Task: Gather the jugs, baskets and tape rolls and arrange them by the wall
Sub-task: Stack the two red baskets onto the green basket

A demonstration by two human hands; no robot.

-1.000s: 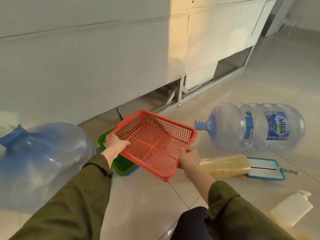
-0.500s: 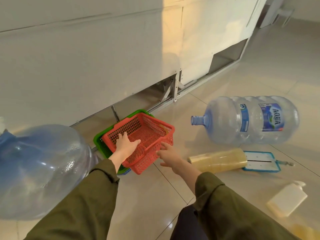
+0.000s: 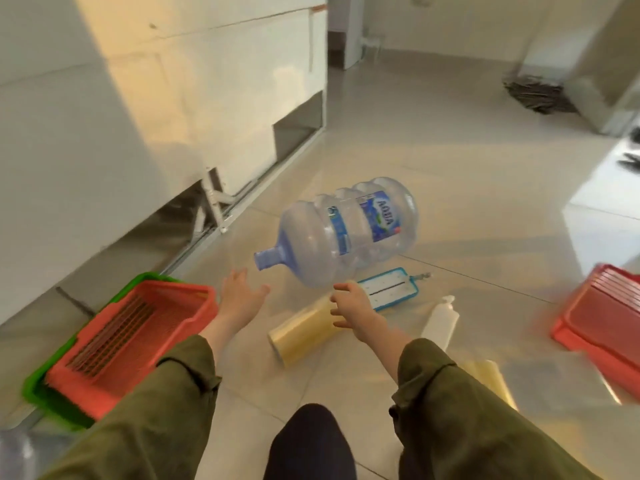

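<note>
By wall, red basket [image 3: 128, 344] nested in green basket [image 3: 38, 389]. Both hands, left [image 3: 239, 292] and right [image 3: 353, 306], spread, empty, near jug [image 3: 343, 233]. Next likely: grasp jug, stand it by wall.

three baskets [image 3: 131, 337], two tape rolls [image 3: 304, 332], one jug [image 3: 346, 233]

Glossy tiled floor [image 3: 450, 174], jug [image 3: 346, 233] on its side, yellow roll [image 3: 301, 332], stacked baskets [image 3: 114, 344]
</note>
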